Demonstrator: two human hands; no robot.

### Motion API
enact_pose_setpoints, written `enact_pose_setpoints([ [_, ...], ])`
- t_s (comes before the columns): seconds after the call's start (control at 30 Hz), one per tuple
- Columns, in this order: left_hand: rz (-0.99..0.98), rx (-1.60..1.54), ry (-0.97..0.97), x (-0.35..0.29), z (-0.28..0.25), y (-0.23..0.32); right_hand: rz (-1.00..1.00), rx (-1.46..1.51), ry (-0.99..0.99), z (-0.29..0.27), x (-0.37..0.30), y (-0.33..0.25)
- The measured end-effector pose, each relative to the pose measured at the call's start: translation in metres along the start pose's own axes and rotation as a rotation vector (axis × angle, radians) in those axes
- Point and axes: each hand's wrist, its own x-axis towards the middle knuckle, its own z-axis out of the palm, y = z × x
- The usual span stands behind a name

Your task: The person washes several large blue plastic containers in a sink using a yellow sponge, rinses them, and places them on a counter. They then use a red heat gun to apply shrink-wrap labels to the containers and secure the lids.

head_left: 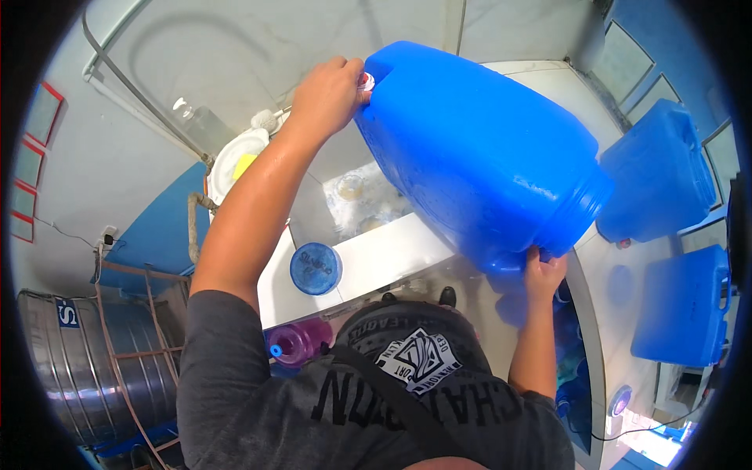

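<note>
A big blue plastic water jug [486, 141] lies on its side in the air, over the basin's near right edge. Its round open neck [583, 205] points to the lower right. My left hand [333, 92] is closed on the jug's upper left corner, around a small red-and-white fitting [366, 81]. Lower down, my right hand [544, 272] grips the underside near the neck; part of its fingers is hidden by the jug. Below the jug, the basin [313, 207] holds whitish, foamy water. A round blue lid [316, 268] rests on the white tiled ledge [364, 262].
Two more blue jugs [654, 172] stand on the white counter at right. Behind my left forearm are a white bowl [227, 166] with a yellow sponge [244, 165] and a clear pump bottle [202, 125]. A purple bottle [300, 343] is below the ledge. A steel tank [94, 360] stands left.
</note>
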Motion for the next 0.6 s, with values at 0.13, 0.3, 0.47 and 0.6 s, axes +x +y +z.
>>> enact_pose_setpoints([
  [0.13, -0.009, 0.046, -0.057, 0.005, 0.0, 0.004, 0.006, -0.007, -0.033, -0.001, 0.0, -0.012],
  [0.3, -0.037, -0.052, -0.046, 0.011, 0.002, 0.014, 0.04, 0.009, -0.049, -0.004, -0.001, -0.016],
  [0.47, 0.049, 0.008, 0.024, 0.014, 0.007, 0.013, 0.044, 0.026, -0.096, -0.007, 0.006, -0.015],
  [0.6, 0.05, 0.047, 0.019, 0.014, 0.007, 0.017, 0.061, 0.096, -0.108, -0.007, 0.007, -0.01],
])
